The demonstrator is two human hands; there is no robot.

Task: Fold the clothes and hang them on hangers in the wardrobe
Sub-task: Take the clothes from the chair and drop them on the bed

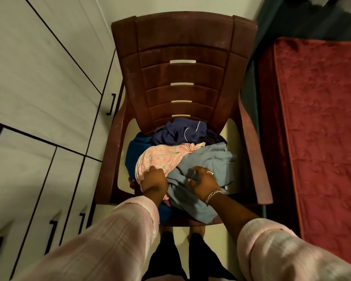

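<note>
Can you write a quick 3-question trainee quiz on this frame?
1. True or false: the clothes pile lies on the chair.
2. Which garment does the right hand grip? A) pink floral B) light blue C) navy
3. Fill in: the left hand rests on the ____ garment.

Key:
1. True; the pile sits on the seat.
2. B; its fingers curl into the light blue garment.
3. Pink floral; whether its fingers pinch the cloth is hidden.
</note>
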